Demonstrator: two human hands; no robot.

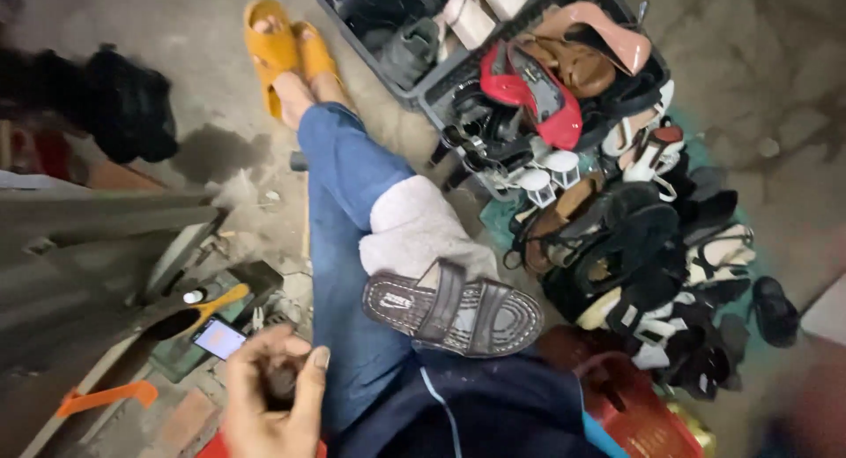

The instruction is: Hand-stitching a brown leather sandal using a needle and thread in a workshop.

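— Sandal point(454, 310), brown, with two wide straps: where is it lying?

— It is resting sole-side partly up across the person's lap, on the blue jeans point(348, 247), its heel end touching a pale fleece cloth point(419, 229) that is draped over the knee. No hand is touching it.

— And the hands?

— Only one is showing, the left hand point(269, 396), at the bottom edge of the view, just left of the thigh. Its fingers are curling loosely inward with the thumb standing up beside them, half closed. Something small and dark is sitting inside the curl, but it is too blurred to tell whether the fingers are gripping it. The right hand is staying out of sight.

— What is lying around it?

— Just beyond the fingers a phone point(218, 337) with a lit screen is lying on the floor, and beside that a yellow-handled tool point(207, 308) is resting. An orange strap point(106, 396) is sitting further left.

— And on the other side?

— A heap of shoes point(652, 255), mostly black and white, is spreading over the concrete floor point(203, 70) to the right of the leg. Behind it a dark plastic crate point(441, 84) is holding more pairs, with a red flat shoe point(538, 92) and a pink heeled shoe point(608, 31) on top. A red basket point(639, 414) is standing near the lower right. The person's feet are wearing mustard-yellow sandals point(286, 48) at the far end of the stretched leg.
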